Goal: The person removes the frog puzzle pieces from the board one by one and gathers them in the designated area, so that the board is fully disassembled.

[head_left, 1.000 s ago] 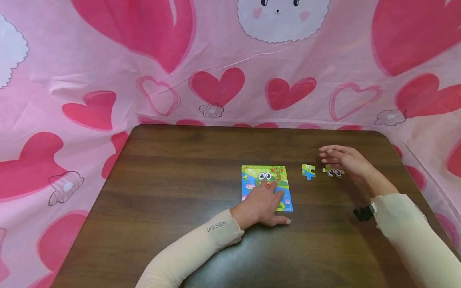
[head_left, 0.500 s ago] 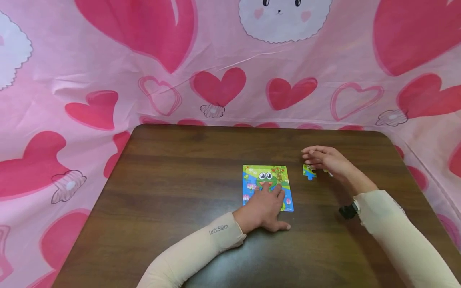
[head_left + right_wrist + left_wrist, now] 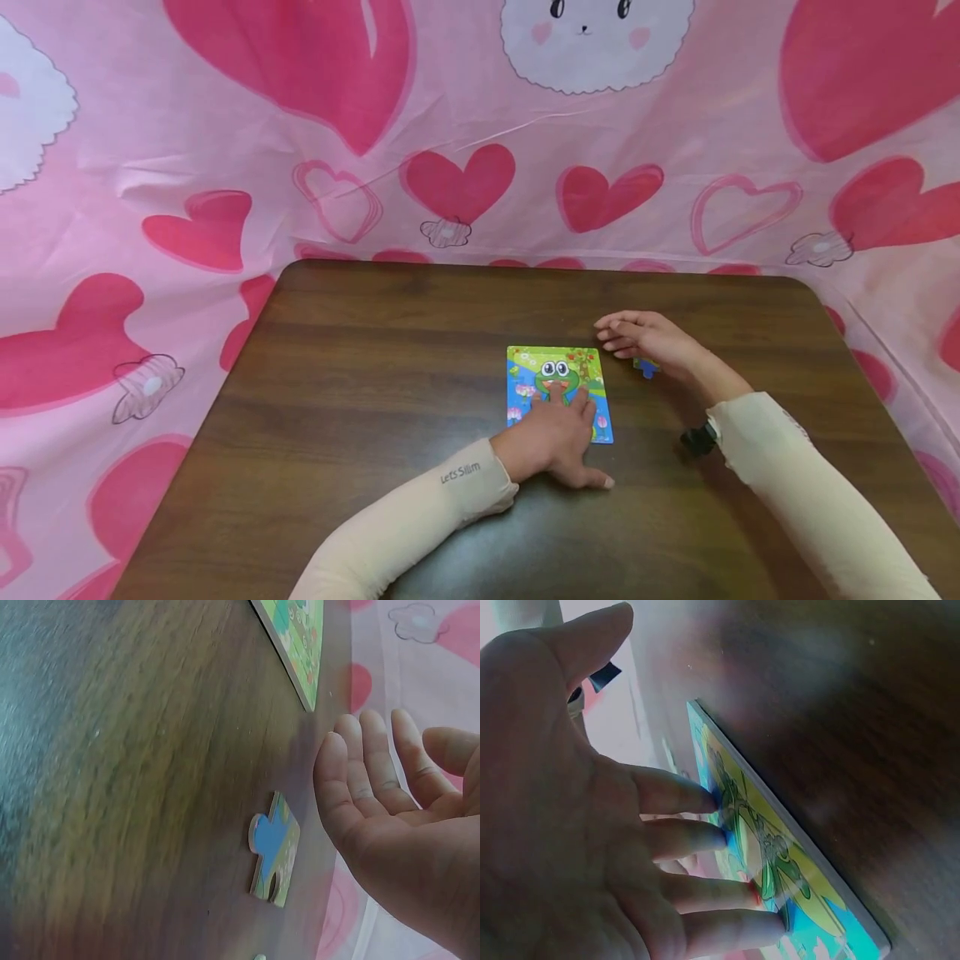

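Observation:
A square frog puzzle (image 3: 521, 375) lies flat on the table, showing a green frog with big white eyes. My left hand (image 3: 555, 433) rests on its lower half with fingers spread and the thumb out over the wood. In the left wrist view the fingertips (image 3: 718, 838) touch the puzzle's face. My right hand (image 3: 652, 342) hovers just right of the puzzle's upper corner, fingers loosely bent and holding nothing. Below it lies a loose green and blue puzzle piece (image 3: 274, 844), mostly covered by the hand in the head view.
The brown wooden table (image 3: 375, 358) reaches back to a pink heart-patterned cloth (image 3: 450, 100). A sliver of another piece (image 3: 259, 957) shows at the bottom edge of the right wrist view. A dark wrist camera (image 3: 699, 439) hangs under the right sleeve.
My right hand has moved left, from above the eyed piece, across the green and blue piece, toward the puzzle. The left hand has slid slightly down, uncovering more of the frog's face.

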Tool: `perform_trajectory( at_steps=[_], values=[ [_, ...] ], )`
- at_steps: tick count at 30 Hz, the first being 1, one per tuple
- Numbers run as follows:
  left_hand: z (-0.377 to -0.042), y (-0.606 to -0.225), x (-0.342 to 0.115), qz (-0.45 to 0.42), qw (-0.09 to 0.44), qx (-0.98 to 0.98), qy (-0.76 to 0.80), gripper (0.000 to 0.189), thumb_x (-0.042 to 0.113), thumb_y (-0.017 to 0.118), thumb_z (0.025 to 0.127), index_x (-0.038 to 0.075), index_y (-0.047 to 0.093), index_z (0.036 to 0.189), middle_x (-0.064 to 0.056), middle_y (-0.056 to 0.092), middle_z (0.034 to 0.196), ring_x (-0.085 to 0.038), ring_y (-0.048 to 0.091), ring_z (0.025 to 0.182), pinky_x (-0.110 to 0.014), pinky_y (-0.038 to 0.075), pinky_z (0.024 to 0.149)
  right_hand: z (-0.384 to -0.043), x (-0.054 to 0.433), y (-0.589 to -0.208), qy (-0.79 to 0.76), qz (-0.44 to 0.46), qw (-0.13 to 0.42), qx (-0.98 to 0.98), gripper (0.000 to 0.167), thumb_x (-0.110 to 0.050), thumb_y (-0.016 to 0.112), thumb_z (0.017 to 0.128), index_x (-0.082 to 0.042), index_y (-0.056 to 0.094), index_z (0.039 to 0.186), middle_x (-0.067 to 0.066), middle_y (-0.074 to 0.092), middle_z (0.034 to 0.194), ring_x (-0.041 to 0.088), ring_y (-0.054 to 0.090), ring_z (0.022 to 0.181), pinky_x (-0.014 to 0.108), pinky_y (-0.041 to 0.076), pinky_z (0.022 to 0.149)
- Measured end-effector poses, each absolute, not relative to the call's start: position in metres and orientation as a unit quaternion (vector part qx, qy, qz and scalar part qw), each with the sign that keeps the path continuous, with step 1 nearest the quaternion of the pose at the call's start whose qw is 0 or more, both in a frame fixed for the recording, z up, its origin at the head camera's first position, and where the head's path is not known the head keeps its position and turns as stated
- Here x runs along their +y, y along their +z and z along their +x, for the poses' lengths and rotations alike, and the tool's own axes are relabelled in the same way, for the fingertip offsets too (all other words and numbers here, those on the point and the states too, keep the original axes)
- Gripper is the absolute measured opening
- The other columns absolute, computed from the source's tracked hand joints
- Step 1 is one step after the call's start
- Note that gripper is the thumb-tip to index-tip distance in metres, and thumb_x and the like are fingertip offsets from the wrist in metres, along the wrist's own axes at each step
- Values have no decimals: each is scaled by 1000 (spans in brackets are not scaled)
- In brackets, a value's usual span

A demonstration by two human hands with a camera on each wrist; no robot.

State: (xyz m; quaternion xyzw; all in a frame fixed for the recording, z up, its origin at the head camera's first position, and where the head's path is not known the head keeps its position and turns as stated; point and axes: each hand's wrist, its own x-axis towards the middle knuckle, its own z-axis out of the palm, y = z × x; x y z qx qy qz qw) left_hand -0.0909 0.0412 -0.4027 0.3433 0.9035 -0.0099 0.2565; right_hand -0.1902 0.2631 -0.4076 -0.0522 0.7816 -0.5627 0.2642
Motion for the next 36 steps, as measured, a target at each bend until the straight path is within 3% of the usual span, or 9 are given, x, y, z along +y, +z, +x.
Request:
perform_trajectory(
  at_steps=[12, 18, 25, 36],
  values=[
    [-91, -406, 41, 349, 254, 902, -8, 106, 86, 49, 83, 19, 25, 162, -4, 19, 170, -42, 21, 154, -58, 37, 115, -192, 254, -416, -555, -48, 279, 782, 47, -29, 41, 110, 4, 47, 143, 23, 59, 136, 21, 68, 113, 35, 56, 96],
    [-90, -407, 41, 348, 242, 906, -16, 106, 86, 50, 82, 19, 27, 161, -3, 21, 170, -42, 24, 153, -57, 38, 114, -189, 247, -412, -546, -54, 284, 787, 46, -28, 42, 110, 3, 48, 144, 25, 57, 138, 28, 66, 118, 38, 55, 99],
    [-90, -406, 42, 349, 232, 908, -26, 106, 86, 50, 82, 19, 28, 161, -3, 23, 169, -41, 26, 153, -55, 40, 113, -190, 240, -411, -508, -76, 286, 809, 43, -27, 45, 109, 3, 51, 140, 26, 57, 137, 38, 61, 125, 49, 49, 106],
    [-92, -406, 41, 350, 238, 906, -20, 105, 85, 50, 82, 19, 29, 161, -3, 23, 169, -41, 26, 152, -57, 40, 113, -190, 234, -409, -440, -113, 273, 848, 40, -29, 49, 108, -2, 59, 136, 22, 64, 133, 35, 62, 120, 49, 52, 101]
  ],
)
